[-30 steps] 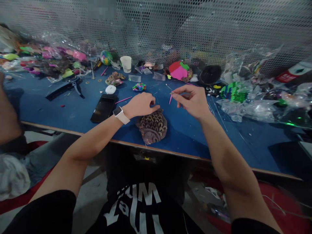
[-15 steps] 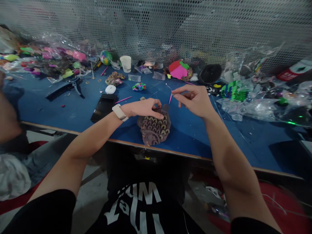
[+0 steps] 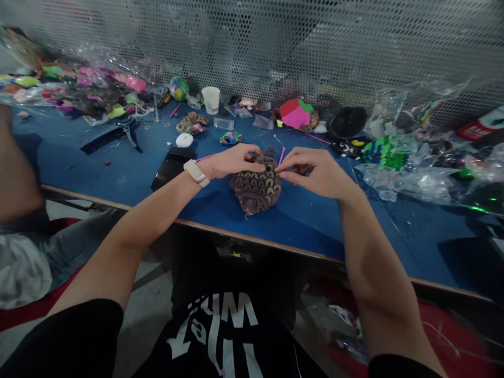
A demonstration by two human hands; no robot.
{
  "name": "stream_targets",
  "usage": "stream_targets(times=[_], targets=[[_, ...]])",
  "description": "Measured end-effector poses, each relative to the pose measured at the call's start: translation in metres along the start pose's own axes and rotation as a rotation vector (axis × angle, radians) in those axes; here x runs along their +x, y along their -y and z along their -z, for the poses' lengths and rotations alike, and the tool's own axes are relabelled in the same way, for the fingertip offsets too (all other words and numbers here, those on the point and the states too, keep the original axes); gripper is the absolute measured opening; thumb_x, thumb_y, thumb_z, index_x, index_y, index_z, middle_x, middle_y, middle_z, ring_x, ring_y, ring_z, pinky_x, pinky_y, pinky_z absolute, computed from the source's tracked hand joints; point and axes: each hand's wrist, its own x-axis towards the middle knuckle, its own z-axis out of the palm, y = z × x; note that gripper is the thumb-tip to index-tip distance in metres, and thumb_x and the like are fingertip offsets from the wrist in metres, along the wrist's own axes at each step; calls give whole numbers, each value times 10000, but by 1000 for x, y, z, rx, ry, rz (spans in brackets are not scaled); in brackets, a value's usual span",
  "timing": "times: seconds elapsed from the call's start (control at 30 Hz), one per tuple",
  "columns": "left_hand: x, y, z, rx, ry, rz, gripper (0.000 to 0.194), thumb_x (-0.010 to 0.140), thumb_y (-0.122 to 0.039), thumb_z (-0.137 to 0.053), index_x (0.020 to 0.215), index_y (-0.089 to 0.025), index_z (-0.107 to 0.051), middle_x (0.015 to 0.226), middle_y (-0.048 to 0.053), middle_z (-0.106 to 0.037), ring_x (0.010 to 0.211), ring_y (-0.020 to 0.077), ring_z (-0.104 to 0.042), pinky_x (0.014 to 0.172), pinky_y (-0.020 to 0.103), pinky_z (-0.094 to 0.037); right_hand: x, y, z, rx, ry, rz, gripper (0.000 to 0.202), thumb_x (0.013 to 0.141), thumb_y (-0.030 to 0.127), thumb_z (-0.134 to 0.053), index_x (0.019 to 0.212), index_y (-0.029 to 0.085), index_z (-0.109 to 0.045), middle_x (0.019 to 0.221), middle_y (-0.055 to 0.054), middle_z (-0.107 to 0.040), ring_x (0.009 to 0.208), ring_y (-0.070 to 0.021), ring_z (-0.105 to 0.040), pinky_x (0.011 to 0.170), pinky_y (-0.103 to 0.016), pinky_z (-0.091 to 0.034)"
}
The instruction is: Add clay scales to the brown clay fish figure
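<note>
A brown-grey clay fish (image 3: 255, 193) with rows of raised, curved scales lies on the blue table near its front edge. My left hand (image 3: 240, 159) rests on its upper left side, thumb on the scales and fingers curled over the far edge. At the right edge of the clay, my right hand (image 3: 309, 170) has thumb and forefinger pinched together. What sits between those fingertips is too small to make out. Just behind them is a pink stick (image 3: 282, 155), close to the tail end.
Left of the clay are a black phone (image 3: 170, 167), a white oval case (image 3: 184, 140) and pliers-like cutters (image 3: 114, 135). A paper cup (image 3: 211, 100), colourful clay pieces and plastic bags line the perforated screen (image 3: 252, 47). Another person's arm (image 3: 18, 168) is at far left.
My right hand has come down and left to the clay's edge. My left hand stays on the clay. The view has shifted slightly.
</note>
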Motion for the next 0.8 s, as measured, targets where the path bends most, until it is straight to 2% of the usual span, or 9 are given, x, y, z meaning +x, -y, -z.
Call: stream_targets(times=[0.13, 0.23, 0.37, 0.8], targets=[[0, -2, -3, -6, 5, -28, 531, 883, -469, -901, 1261, -163, -688, 1167, 122, -763, 1058, 257, -702, 921, 394, -523, -1, -4, 1, -28, 59, -36, 219, 951, 468, -852, 1030, 269, -894, 928, -59, -816, 662, -170, -631, 605, -343, -472], [0, -1, -3, 36, 13, -33, 552, 855, -476, -916, 1253, -174, -680, 1274, 145, -756, 1120, 279, -708, 943, 408, -536, -2, -6, 2, -48, 103, -63, 211, 933, 455, -854, 984, 250, -871, 913, -58, -824, 666, -174, -653, 629, -342, -487], [0, -1, -1, 51, 7, -28, 544, 861, -502, -902, 1250, -194, -680, 1285, 141, -767, 1154, 298, -716, 951, 425, -551, -2, -7, 3, -90, 135, -22, 184, 935, 434, -840, 944, 253, -874, 972, -71, -830, 698, -177, -662, 660, -345, -490], [1, 0, -1, 81, -13, -35, 541, 878, -489, -880, 1273, -177, -681, 1277, 150, -762, 1133, 288, -715, 971, 434, -548, -2, -7, 1, -141, 171, -37, 155, 936, 394, -801, 944, 254, -868, 931, -51, -840, 697, -182, -675, 705, -347, -499]])
